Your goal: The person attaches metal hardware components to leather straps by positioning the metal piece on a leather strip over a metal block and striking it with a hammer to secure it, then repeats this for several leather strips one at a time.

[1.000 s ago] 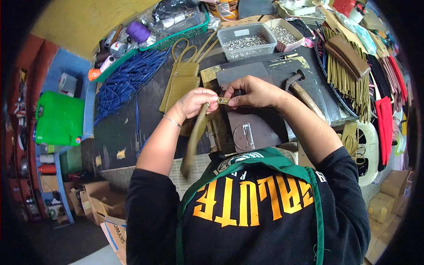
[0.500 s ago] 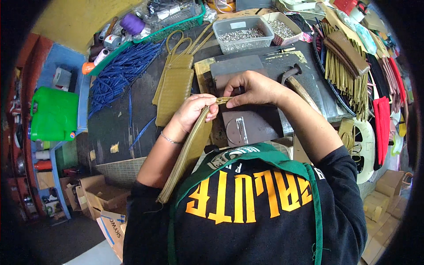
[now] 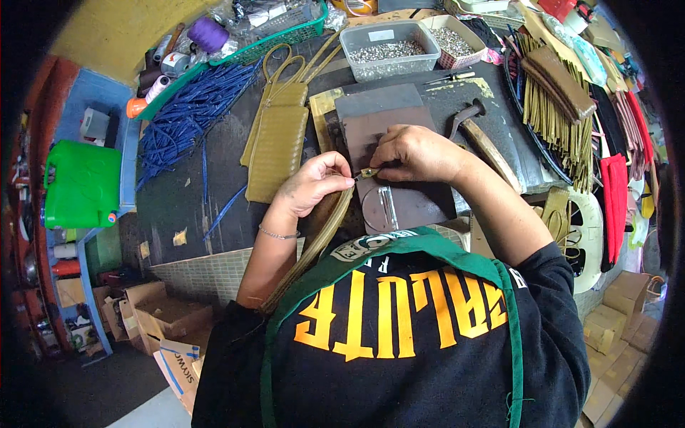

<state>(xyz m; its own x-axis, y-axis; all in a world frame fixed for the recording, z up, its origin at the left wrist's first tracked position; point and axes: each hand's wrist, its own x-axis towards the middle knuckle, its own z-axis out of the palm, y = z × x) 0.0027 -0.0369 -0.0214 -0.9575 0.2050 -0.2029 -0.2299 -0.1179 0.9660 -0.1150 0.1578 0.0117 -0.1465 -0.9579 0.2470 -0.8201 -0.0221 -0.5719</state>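
Note:
My left hand (image 3: pixel 310 185) pinches an olive strap (image 3: pixel 320 232) near its upper end, with the long part hanging down toward my lap. My right hand (image 3: pixel 407 153) grips the small end piece (image 3: pixel 369 172), which has a tiny metal fitting, between curled fingers and thumb. Both hands meet over a dark work board (image 3: pixel 410 200). A metal bar-like piece (image 3: pixel 385 207) lies on the board below my hands. A hammer (image 3: pixel 489 150) rests beside my right hand. Olive woven panels with long loops (image 3: pixel 275 150) lie beyond my left hand.
Blue strands (image 3: pixel 189 107) and a green basket of spools (image 3: pixel 278 50) are at the back left. A clear bin (image 3: pixel 389 64) and a smaller basket (image 3: pixel 481 60) hold small metal pieces. Bundled olive strips (image 3: pixel 535 107) lie right. A green jerrycan (image 3: pixel 85 185) stands far left.
Both hands have moved slightly down while staying on the strap. My right fingers have curled over the end piece, and the hanging strap has shifted.

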